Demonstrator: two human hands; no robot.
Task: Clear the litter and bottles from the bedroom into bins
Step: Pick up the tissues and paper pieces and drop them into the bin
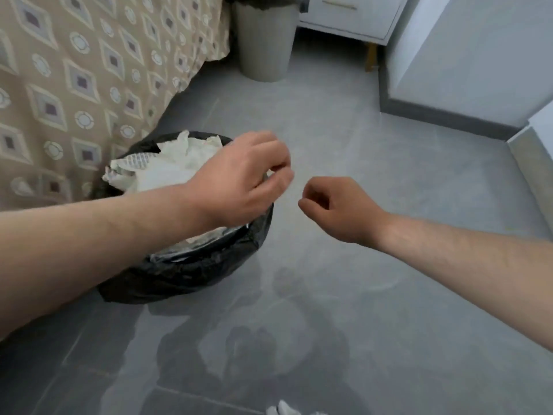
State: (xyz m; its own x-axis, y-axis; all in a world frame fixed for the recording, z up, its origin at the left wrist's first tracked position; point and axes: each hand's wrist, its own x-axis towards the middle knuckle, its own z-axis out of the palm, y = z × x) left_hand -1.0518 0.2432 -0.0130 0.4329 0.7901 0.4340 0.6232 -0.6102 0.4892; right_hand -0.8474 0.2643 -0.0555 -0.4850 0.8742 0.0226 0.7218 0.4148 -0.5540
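While the fingers [279,185] of the left hand [245,178] curl down over the rim of the black-lined bin [191,265], blur hides whether they pinch anything. Just beside it, apart, the right hand [335,211] hangs over the floor [359,295] with its fingers [311,202] curled in, nothing visible in them. Crumpled white paper [167,169] fills the bin, which stands against the patterned bed cover [74,70]. A grey bin [263,43] stands at the bed's far corner. A white scrap [284,410] lies on the floor at the lower edge.
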